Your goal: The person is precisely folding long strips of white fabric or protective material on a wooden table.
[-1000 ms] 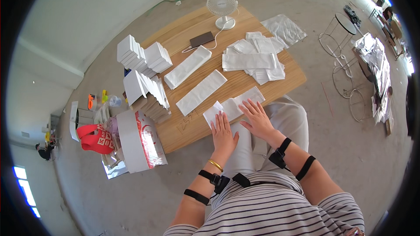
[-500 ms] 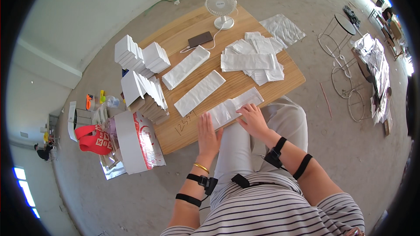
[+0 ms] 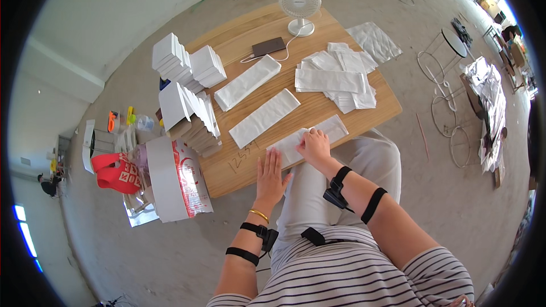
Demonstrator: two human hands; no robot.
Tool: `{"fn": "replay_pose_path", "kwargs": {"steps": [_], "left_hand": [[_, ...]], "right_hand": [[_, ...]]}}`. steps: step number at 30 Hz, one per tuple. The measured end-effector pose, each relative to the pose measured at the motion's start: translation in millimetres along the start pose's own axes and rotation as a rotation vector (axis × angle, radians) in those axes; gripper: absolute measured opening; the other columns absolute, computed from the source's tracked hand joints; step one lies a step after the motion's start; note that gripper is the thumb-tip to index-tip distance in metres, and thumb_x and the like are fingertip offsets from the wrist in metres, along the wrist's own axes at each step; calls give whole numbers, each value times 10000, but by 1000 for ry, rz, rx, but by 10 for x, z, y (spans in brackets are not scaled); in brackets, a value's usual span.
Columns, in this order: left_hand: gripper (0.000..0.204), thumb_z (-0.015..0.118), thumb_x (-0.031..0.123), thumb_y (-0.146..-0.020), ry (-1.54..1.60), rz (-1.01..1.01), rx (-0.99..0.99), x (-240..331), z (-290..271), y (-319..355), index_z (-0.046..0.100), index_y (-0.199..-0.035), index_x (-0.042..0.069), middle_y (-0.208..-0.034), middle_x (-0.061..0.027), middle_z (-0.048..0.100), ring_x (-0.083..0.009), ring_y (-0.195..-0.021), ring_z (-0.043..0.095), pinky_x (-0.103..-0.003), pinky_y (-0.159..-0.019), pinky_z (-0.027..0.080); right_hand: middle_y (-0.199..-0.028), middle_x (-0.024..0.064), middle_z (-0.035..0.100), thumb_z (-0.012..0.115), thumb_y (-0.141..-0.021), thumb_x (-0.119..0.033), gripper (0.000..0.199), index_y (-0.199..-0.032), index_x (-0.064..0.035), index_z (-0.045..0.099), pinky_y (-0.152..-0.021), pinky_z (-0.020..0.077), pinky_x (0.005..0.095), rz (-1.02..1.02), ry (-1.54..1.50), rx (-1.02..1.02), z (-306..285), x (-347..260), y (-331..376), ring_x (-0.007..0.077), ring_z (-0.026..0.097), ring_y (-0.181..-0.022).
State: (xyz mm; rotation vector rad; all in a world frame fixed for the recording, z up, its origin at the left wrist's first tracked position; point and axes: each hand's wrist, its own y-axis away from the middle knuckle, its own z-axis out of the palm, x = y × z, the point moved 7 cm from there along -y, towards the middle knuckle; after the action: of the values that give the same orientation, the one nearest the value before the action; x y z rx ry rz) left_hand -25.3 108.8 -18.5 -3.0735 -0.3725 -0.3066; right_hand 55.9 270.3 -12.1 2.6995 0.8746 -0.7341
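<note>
A long white strip, paper-like and folded [image 3: 336, 129], lies along the near edge of the wooden table [image 3: 227, 171]. My left hand [image 3: 269, 177] rests flat on its left end, fingers stretched out. Curled fingers of my right hand [image 3: 315, 149] press at the strip's middle, pinching a fold there; the fingertips are partly hidden. Just beyond lie two similar flat white strips, a nearer one [image 3: 264, 118] and a farther one [image 3: 248, 83]. To their right is a loose, fanned pile of white strips [image 3: 333, 79].
Stacks of white card pieces [image 3: 182, 111] stand at the table's left edge. A white fan [image 3: 300, 8] and a dark power bank [image 3: 268, 47] joined by a cable sit farther back. Left of the table are a box [image 3: 170, 179] and a red bag [image 3: 118, 173]; stools [image 3: 452, 42] stand right.
My right hand has shifted left along the strip, and its fingers have curled closed. My left hand stays flat on the left end. The whole view has moved slightly.
</note>
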Motion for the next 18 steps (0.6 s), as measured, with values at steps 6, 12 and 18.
{"fn": "replay_pose_path", "kwargs": {"steps": [6, 12, 18], "left_hand": [[793, 504, 452, -971, 112, 20, 7, 78, -86, 36, 175, -1551, 23, -1618, -175, 185, -347, -1494, 183, -543, -1202, 139], [779, 515, 434, -968, 141, 74, 40, 106, -113, 53, 193, -1545, 21, -1611, -160, 215, -327, -1491, 203, -529, -1204, 158], [762, 500, 449, -970, 135, 85, 51, 104, -100, 59, 226, -1534, 15, -1601, -158, 237, -310, -1491, 206, -511, -1209, 162]], "right_hand": [[-929, 96, 629, 758, -716, -259, 159, -738, -119, 686, -848, 438, 430, 8, -146, -41, -27, 76, -20, 297, 572, -992], [-900, 102, 635, 784, -714, -275, 193, -736, -109, 688, -834, 464, 430, 22, -163, -105, -57, 161, -77, 309, 587, -962], [-882, 103, 640, 808, -705, -283, 223, -737, -99, 686, -819, 478, 427, 12, -174, -106, -24, 234, -98, 314, 598, -938]]}}
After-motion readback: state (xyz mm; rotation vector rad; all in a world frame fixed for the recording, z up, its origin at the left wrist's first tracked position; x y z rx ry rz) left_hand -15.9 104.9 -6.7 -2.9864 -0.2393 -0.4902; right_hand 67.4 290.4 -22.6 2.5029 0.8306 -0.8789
